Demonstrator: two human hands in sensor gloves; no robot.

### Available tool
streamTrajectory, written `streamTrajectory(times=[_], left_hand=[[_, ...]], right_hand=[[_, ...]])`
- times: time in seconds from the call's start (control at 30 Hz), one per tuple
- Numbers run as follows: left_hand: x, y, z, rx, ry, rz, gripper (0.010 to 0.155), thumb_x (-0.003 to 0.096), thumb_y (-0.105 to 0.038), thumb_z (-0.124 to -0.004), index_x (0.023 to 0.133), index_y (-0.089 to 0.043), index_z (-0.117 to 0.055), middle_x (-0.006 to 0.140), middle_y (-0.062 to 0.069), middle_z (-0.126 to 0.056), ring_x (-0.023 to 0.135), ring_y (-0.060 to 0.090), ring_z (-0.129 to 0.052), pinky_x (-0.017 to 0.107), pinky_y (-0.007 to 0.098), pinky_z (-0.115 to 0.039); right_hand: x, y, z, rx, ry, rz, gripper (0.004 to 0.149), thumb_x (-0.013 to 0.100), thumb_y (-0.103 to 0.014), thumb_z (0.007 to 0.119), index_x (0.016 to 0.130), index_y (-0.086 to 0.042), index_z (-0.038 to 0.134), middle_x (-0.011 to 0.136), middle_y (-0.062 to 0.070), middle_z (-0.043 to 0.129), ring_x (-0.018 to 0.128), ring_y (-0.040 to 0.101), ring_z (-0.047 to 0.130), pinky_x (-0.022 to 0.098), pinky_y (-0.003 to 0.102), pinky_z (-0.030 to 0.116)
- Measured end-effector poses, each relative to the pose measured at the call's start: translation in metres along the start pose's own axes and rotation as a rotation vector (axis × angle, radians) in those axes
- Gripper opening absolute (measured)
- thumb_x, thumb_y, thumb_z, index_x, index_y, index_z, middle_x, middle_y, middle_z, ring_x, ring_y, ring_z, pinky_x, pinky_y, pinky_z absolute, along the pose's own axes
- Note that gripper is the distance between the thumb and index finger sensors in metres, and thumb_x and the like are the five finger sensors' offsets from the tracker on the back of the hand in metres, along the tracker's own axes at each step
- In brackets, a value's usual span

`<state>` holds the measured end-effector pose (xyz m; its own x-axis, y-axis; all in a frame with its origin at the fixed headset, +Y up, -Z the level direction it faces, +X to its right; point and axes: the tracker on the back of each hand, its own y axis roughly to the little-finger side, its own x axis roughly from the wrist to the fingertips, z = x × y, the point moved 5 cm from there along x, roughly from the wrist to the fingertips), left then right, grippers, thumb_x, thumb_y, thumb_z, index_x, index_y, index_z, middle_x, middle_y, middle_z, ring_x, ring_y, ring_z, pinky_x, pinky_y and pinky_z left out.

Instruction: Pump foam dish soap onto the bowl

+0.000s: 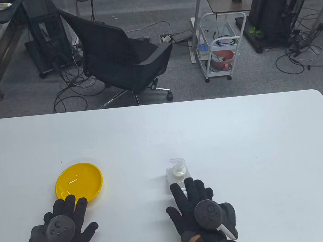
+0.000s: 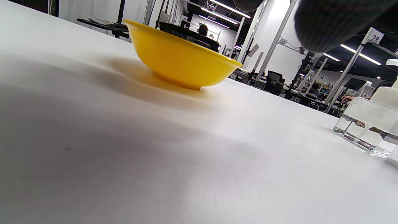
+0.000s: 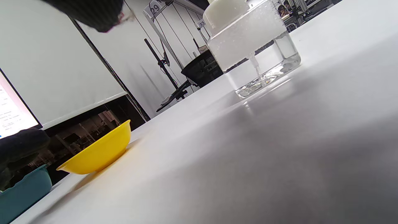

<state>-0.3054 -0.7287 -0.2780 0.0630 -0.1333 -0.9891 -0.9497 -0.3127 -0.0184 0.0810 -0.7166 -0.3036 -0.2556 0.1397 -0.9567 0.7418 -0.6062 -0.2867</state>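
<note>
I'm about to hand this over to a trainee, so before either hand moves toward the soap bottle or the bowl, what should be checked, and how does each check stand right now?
1. Yellow bowl upright on the white table, open side up: ok.
2. Soap bottle standing upright with its pump on top: ok.
3. Bowl under the pump spout: not ok; they stand apart, bowl to the left.
4. Left hand free: ok, flat on the table, fingertips at the bowl's near rim; touching cannot be told.
5. Right hand free: ok, nothing held, fingers reach the bottle's near side.
6. Soap left in the bottle: ok, the right wrist view shows foam and clear liquid.
</note>
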Motion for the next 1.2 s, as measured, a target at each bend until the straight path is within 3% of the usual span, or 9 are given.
streamTrajectory(times=[0.77, 0.9, 1.0, 1.2], left_hand=[[0.002, 0.000, -0.005, -0.011, 0.037, 0.016, 0.081, 0.0477, -0.073, -0.063, 0.112, -0.044, -0.022, 0.117, -0.009, -0.009, 0.114, 0.036, -0.012, 0.075, 0.064, -0.019], [0.002, 0.002, -0.003, -0.034, 0.034, 0.017, 0.081, 0.0476, -0.073, -0.063, 0.112, -0.044, -0.022, 0.117, -0.009, -0.009, 0.114, 0.036, -0.012, 0.075, 0.064, -0.019], [0.002, 0.002, -0.002, -0.044, 0.034, 0.014, 0.081, 0.0477, -0.072, -0.063, 0.112, -0.044, -0.022, 0.117, -0.009, -0.009, 0.114, 0.036, -0.012, 0.075, 0.064, -0.019], [0.002, 0.003, -0.002, -0.066, 0.042, 0.014, 0.081, 0.0476, -0.072, -0.063, 0.112, -0.044, -0.022, 0.117, -0.009, -0.009, 0.113, 0.036, -0.012, 0.075, 0.064, -0.018]], right_hand=[[-0.002, 0.002, -0.003, 0.027, 0.007, 0.013, 0.071, 0.052, -0.050, 0.073, 0.113, -0.026, 0.045, 0.112, 0.009, 0.014, 0.101, 0.044, 0.009, 0.062, 0.067, 0.005], [-0.005, -0.012, -0.016, -0.003, 0.143, -0.027, 0.071, 0.052, -0.050, 0.074, 0.112, -0.023, 0.047, 0.112, 0.011, 0.018, 0.101, 0.045, 0.013, 0.063, 0.067, 0.009], [0.004, -0.033, -0.035, -0.145, 0.189, -0.024, 0.072, 0.052, -0.050, 0.075, 0.112, -0.023, 0.046, 0.112, 0.011, 0.020, 0.101, 0.046, 0.017, 0.064, 0.068, 0.013], [0.039, -0.042, -0.066, -0.151, 0.136, 0.189, 0.074, 0.052, -0.049, 0.077, 0.112, -0.025, 0.043, 0.112, 0.012, 0.022, 0.101, 0.047, 0.019, 0.064, 0.068, 0.014]])
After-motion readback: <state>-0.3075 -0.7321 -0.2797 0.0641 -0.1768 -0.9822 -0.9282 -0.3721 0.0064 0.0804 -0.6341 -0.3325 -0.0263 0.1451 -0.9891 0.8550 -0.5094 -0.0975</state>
